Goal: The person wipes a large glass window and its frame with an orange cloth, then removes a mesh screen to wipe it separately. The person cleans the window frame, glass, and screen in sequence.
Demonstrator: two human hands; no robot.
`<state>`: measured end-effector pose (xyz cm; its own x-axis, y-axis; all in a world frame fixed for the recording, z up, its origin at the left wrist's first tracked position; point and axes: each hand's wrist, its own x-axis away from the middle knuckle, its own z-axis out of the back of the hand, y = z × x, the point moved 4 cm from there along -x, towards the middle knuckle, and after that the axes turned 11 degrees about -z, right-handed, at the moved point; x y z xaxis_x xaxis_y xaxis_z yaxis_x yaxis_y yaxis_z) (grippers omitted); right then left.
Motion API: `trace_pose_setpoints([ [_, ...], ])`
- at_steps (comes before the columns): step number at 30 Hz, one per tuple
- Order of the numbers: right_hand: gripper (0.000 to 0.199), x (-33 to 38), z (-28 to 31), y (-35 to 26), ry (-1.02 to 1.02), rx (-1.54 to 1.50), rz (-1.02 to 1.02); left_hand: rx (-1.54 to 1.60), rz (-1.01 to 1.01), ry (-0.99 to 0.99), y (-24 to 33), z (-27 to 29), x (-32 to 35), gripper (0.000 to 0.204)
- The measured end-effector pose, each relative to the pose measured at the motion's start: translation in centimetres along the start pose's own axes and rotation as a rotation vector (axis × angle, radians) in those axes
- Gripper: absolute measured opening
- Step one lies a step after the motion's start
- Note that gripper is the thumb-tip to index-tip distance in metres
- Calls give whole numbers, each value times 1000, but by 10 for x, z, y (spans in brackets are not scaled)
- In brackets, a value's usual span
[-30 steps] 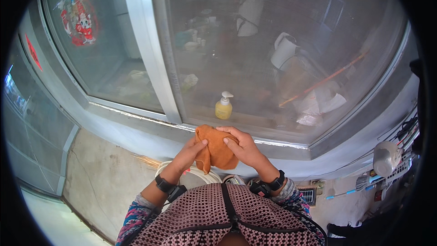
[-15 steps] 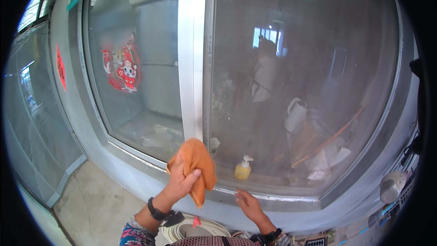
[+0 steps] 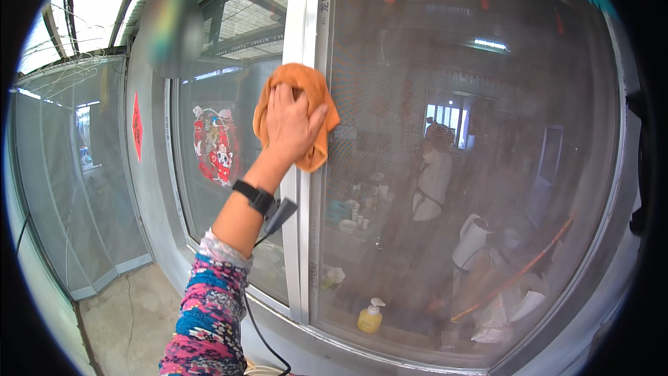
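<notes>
My left hand point(image 3: 291, 125) presses an orange cloth point(image 3: 320, 150) against the upright white window bar point(image 3: 298, 10), its fingers bent over the bunched fabric. The cloth overlaps the bar's edges onto the panes beside it. To the left of the bar is a glass pane with a red round decoration point(image 3: 214, 150). On the right, a mesh screen point(image 3: 390, 42) covers the larger opening. A black band with a dangling cable sits on my left wrist. My right hand is out of view.
Behind the screen stand a yellow pump bottle point(image 3: 370, 318), a white jug point(image 3: 472, 242) and a long stick point(image 3: 515, 269). A grey door panel point(image 3: 83, 188) is at the left, above concrete floor point(image 3: 115, 306). A black cable hangs by my left forearm.
My left hand has carried the orange cloth from the bar's lower end up to its middle. The view has tilted upward, and my right hand has left the picture.
</notes>
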<state>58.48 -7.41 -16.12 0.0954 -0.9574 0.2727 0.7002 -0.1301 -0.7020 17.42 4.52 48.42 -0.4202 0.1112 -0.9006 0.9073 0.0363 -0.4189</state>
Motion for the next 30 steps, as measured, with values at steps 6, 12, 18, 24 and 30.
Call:
trace_pose_setpoints([
  [6,39,-11,-5,-3,25,-12,5,54,55,86,-52,-34,-96,43],
  [12,38,-14,-2,-21,50,-20,14,27,23,63,-106,-63,-174,59],
  [18,36,-12,-3,-23,73,-18,20,-195,121,79,-133,-88,-224,52],
  [24,28,2,-10,-19,196,127,130,-522,-457,1,-141,-94,-222,25],
  [30,30,12,-7,-5,77,85,57,-42,53,-89,-109,-63,-188,57],
])
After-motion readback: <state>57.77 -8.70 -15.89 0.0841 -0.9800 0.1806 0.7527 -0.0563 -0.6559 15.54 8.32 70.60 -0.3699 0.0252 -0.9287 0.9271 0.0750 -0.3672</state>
